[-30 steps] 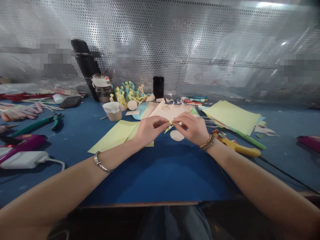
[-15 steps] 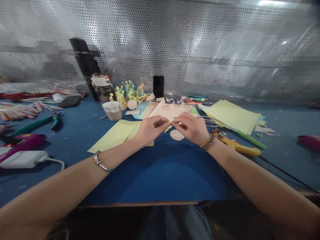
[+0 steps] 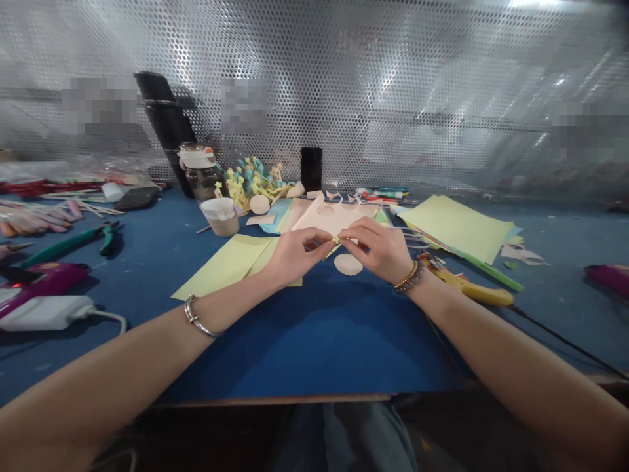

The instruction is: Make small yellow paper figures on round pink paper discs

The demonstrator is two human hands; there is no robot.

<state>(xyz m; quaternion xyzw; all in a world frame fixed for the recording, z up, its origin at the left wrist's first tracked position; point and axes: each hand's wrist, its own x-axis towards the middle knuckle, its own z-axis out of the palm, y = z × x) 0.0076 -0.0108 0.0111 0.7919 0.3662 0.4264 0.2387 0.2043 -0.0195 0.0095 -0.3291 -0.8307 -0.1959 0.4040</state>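
Craft Workshop, by the Look of Its Clutter

A blue bench is running along a perforated metal wall. Yellow paper sheets are lying across it, green-handled pliers are resting at the left, a yellow-handled tool is trailing a black cord, and small coloured ornaments are clustering near markers at the back.

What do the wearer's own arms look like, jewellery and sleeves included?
The left forearm and right forearm show no sleeves, and no gloves are worn. Left wrist: a silver-coloured bangle. Right wrist: a gold-coloured bracelet beside a darker beaded one.
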